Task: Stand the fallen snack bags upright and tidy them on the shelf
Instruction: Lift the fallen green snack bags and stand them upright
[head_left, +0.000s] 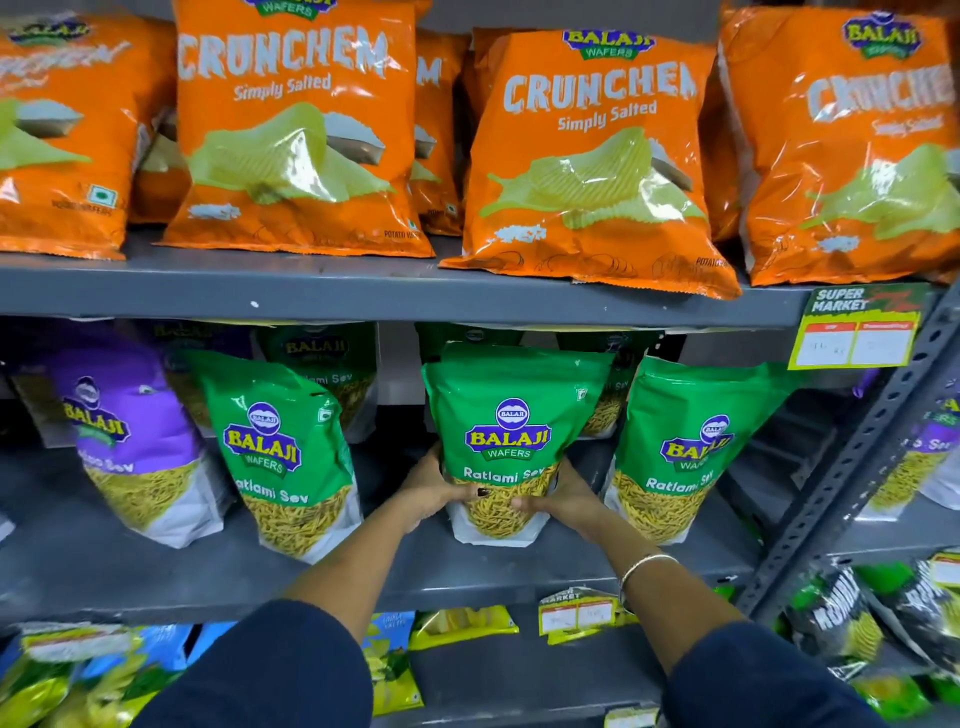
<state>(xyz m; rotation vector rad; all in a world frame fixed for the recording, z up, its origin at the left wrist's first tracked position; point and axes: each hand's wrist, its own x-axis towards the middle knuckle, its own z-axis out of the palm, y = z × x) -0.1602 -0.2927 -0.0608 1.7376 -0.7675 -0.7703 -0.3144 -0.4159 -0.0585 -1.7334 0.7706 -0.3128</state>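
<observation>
A green Ratlami Sev bag (506, 426) stands upright at the middle of the grey middle shelf (156, 566). My left hand (434, 486) grips its lower left side and my right hand (558, 501) grips its lower right side, thumbs across the clear window. Another green Ratlami Sev bag (283, 452) stands to the left, leaning slightly left. A third green bag (685, 447) stands to the right, tilted a little. A purple sev bag (130, 436) leans at the far left. More green bags stand behind in the back row.
Orange Crunchem chip bags (587, 156) fill the top shelf above. A yellow price tag (854, 327) hangs from the upper shelf edge at right. A perforated grey upright post (852, 467) bounds the right side. The lower shelf holds yellow, blue and black snack bags.
</observation>
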